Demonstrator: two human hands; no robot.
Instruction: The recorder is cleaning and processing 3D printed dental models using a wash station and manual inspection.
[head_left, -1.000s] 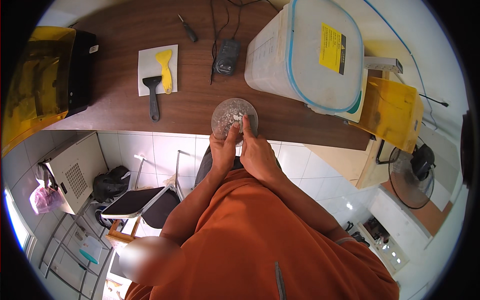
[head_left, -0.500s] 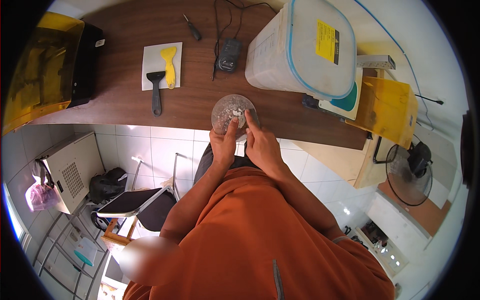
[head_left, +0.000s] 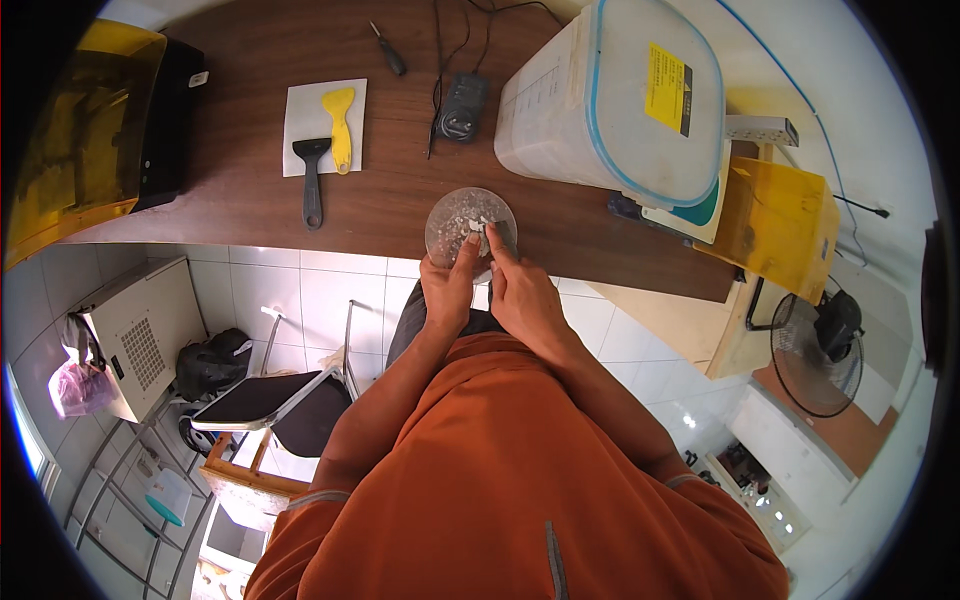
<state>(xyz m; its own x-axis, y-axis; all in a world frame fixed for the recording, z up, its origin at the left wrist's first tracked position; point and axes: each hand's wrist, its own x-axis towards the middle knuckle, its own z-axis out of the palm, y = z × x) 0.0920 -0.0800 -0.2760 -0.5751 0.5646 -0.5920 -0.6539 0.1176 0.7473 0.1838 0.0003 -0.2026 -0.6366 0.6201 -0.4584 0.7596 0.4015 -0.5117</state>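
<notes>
Fingers of both hands pinch pale bits inside the round clear dish (head_left: 470, 220), the pinched pieces too small to identify

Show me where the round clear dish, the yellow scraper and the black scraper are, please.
round clear dish (head_left: 462, 213), head view, on its upper left inside.
yellow scraper (head_left: 341, 125), head view, on its handle.
black scraper (head_left: 313, 190), head view, on its handle.
</notes>
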